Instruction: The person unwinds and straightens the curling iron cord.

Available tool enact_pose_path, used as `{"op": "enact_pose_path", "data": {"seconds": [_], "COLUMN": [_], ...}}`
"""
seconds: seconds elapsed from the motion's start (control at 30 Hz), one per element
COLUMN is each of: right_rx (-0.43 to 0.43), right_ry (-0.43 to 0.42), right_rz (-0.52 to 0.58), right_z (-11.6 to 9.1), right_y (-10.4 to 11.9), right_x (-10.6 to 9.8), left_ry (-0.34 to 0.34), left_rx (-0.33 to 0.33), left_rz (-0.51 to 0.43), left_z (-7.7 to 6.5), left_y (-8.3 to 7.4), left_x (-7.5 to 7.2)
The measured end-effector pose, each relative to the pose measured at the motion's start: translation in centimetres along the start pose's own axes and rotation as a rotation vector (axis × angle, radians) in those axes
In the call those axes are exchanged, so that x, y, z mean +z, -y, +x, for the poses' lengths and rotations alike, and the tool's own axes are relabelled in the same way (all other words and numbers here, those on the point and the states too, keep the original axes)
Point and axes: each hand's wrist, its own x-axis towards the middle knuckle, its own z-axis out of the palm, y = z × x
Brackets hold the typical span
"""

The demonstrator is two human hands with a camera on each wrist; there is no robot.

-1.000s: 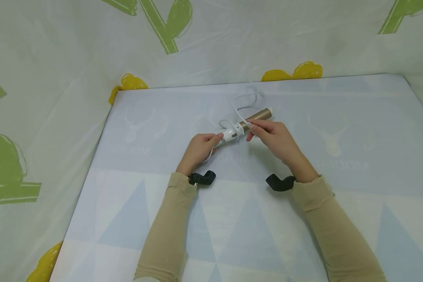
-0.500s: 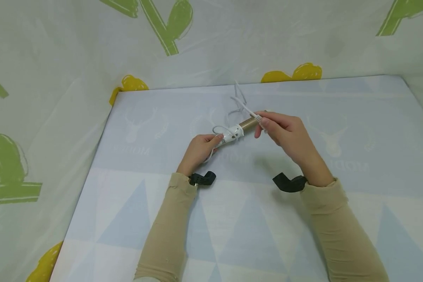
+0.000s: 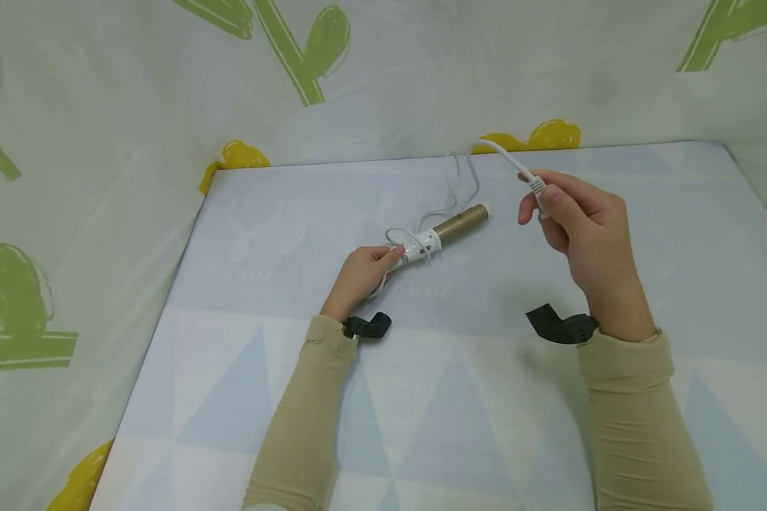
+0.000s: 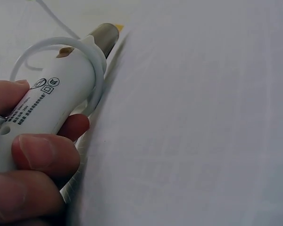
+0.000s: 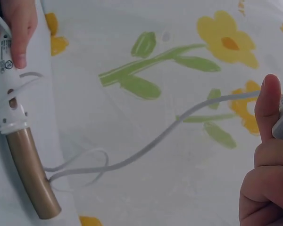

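My left hand (image 3: 361, 277) grips the white handle of a curling iron (image 3: 461, 223), whose gold barrel points to the far right. Printed text and symbols show on the handle in the left wrist view. A loop of the white cord (image 4: 98, 70) lies around the handle just below the barrel. Off to the right, my right hand (image 3: 591, 231) is raised and pinches the cord's plug (image 3: 540, 199) between thumb and fingers; the plug's tip is mostly hidden by them. From there the cord arcs back toward the curling iron, with a slack bend behind the barrel in the right wrist view.
A table (image 3: 332, 191) with a pale cloth of blue triangles lies under both hands. Its far edge meets a white curtain (image 3: 409, 71) printed with green and yellow plants. Black wrist mounts (image 3: 562, 328) stick out from both wrists.
The right hand has moved right and up with the plug, drawing the cord away from the curling iron; the cord's loops have loosened. The left hand has stayed on the handle.
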Motion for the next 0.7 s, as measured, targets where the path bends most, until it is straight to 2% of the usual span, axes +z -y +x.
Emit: {"op": "enact_pose_path", "data": {"seconds": [0.13,0.33,0.5,0.63,0.7], "right_rx": [-0.107,-0.224,-0.277,-0.304,-0.339], "right_ry": [-0.079,-0.242,-0.374,-0.453,-0.526], "right_rz": [0.113,0.289,0.421,0.480,0.514], "right_z": [0.0,-0.2,-0.4,-0.8,-1.0], "right_y": [0.8,2.4,3.5,3.9,4.0], "right_x": [-0.7,-2.3,-4.1,-5.8,-6.7], "left_ry": [-0.012,-0.016,-0.024,-0.025,-0.022], "left_rx": [0.004,0.001,-0.006,-0.016,-0.017], "left_rz": [0.020,0.025,0.032,0.034,0.034], "left_z": [0.0,0.0,-0.1,-0.2,-0.2], "left_y": [0.0,0.0,0.0,0.0,0.1], "left_x": [0.0,0.0,-0.1,-0.1,0.0]}}
